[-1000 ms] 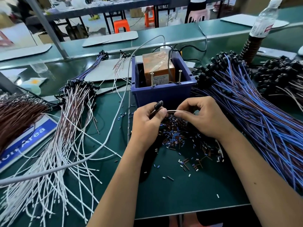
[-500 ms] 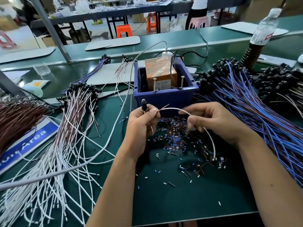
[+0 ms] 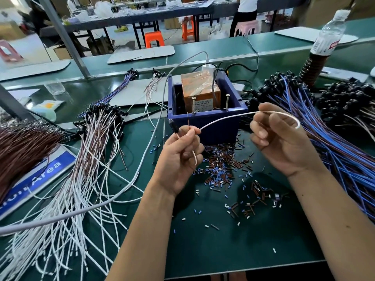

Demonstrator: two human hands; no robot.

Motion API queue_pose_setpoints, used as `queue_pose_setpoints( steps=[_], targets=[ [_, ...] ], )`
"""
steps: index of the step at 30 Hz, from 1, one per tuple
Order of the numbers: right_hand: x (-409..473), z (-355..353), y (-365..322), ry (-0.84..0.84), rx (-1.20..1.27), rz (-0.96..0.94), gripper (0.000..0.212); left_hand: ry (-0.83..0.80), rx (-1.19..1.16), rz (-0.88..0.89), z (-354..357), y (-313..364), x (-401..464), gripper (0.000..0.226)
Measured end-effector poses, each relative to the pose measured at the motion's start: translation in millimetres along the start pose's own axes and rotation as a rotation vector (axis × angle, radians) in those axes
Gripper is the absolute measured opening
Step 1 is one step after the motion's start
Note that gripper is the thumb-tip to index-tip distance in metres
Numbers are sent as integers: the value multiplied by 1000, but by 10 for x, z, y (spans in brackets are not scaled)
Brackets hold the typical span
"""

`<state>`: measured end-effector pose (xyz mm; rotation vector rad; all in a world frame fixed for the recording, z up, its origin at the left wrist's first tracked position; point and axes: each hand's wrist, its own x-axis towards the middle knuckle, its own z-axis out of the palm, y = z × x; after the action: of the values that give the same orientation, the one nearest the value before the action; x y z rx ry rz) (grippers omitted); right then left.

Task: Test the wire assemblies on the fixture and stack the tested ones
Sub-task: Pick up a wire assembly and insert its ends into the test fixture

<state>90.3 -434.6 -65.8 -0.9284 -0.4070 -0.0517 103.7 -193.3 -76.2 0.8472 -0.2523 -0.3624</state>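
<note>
My left hand (image 3: 181, 157) pinches a wire assembly (image 3: 223, 118) near its black connector, with a bare brown end sticking up beside it. The white wire arcs to the right through the curled fingers of my right hand (image 3: 278, 138) and hooks down past them. Both hands are raised just in front of the test fixture (image 3: 207, 118), a blue bin holding an orange box and two upright screws. A stack of white and brown assemblies (image 3: 77, 179) lies to the left. A big pile of blue and brown assemblies (image 3: 334, 138) lies to the right.
Cut insulation bits (image 3: 221, 169) litter the green mat below my hands. A grey cable (image 3: 142, 159) crosses the left side. A brown wire bundle (image 3: 22, 147) lies far left above a blue sign (image 3: 38, 179). A bottle (image 3: 326, 41) stands at the back right.
Both hands have risen and moved apart. The right hand has slid along the white wire, drawing it out into a long arc in front of the fixture.
</note>
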Motion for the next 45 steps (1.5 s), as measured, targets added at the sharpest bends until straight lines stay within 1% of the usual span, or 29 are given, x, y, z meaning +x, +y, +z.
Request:
queue_pose_setpoints(
  steps=[2, 4, 6, 8, 10, 14, 16, 18, 21, 24, 27, 31, 33, 35, 38, 41, 45],
  targets=[
    [10, 13, -3, 67, 3, 2, 30, 40, 42, 34, -1, -21, 7, 22],
    [11, 4, -22, 83, 20, 19, 29, 110, 144, 113, -4, -38, 5, 26],
    [-1, 0, -31, 30, 1, 84, 38, 150, 226, 202, -9, -44, 2, 28],
    [-28, 43, -9, -65, -80, 177, 36, 134, 254, 238, 8, -40, -5, 28],
    [-59, 118, 56, -138, -196, 268, 34, 67, 268, 222, 46, -37, -17, 27],
    [-88, 272, 195, -225, -478, 417, 32, -56, 326, 118, 130, -51, -53, 28],
    [-92, 314, 241, -246, -520, 451, 33, -69, 369, 97, 125, -77, -54, 29],
    [-94, 331, 264, -249, -511, 465, 33, -41, 432, 83, 94, -105, -40, 33],
    [-99, 316, 254, -284, -463, 461, 29, -22, 406, 33, 71, -92, -32, 36],
    [-91, 268, 208, -253, -368, 425, 24, -79, 310, -35, 75, -43, -41, 30],
    [-84, 257, 206, -229, -274, 399, 23, -169, 175, -65, 63, -8, -53, 33],
    [-54, 289, 263, -117, -297, 347, 24, -319, 53, -116, 75, 22, -75, 21],
    [-52, 303, 297, -86, -319, 311, 23, -309, 59, -142, 90, 21, -72, 23],
    [-59, 317, 321, -95, -342, 296, 25, -278, 79, -167, 99, 6, -61, 32],
    [-68, 338, 337, -115, -387, 263, 23, -282, 99, -192, 104, -11, -58, 36],
    [-55, 337, 313, -25, -374, 216, 14, -269, 105, -206, 78, -29, -45, 31],
    [-41, 300, 270, 90, -333, 145, 13, -170, 158, -194, 33, -53, -10, 27]
  ],
)
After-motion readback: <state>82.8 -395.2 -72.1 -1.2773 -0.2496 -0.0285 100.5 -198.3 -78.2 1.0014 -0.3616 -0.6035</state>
